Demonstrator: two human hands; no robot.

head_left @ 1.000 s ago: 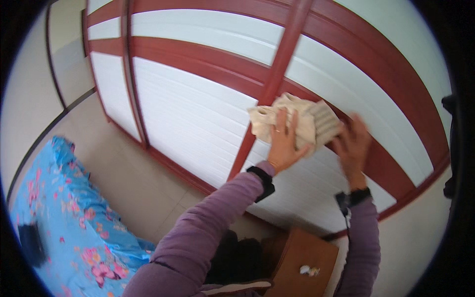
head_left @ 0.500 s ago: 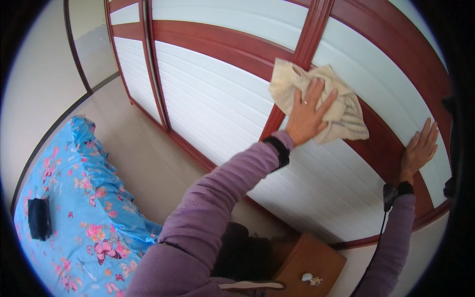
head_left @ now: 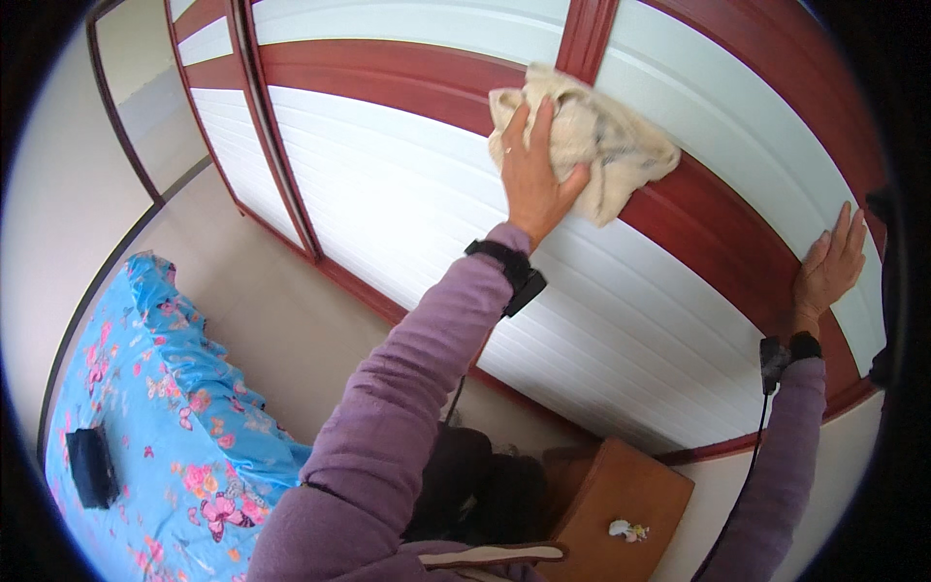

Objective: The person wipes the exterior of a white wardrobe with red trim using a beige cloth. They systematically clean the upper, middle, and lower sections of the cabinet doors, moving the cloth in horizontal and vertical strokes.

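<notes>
My left hand (head_left: 536, 175) presses a crumpled cream cloth (head_left: 611, 145) with grey stripes against the red-brown crossband (head_left: 417, 73) of a wardrobe door. Its thumb and fingers curve over the cloth's left part, and the cloth also overlaps the foot of the upright red strip (head_left: 585, 44). Off to the right, my right hand (head_left: 829, 267) lies with fingers stretched on the white upper panel (head_left: 718, 102) beside the band, holding nothing. Below the band is a large white ribbed panel (head_left: 601, 310).
A bed with a blue floral cover (head_left: 213, 427) stands at the left, a dark pouch-like item (head_left: 92, 468) on it. Below the wardrobe is a brown wooden cabinet (head_left: 621, 485) bearing a small white figurine (head_left: 628, 531). Pale floor tiles (head_left: 262, 281) run between bed and wardrobe.
My left hand has slid the cloth left and upward along the band, bunching it more. The right hand stays on the panel; the whole view has shifted slightly.
</notes>
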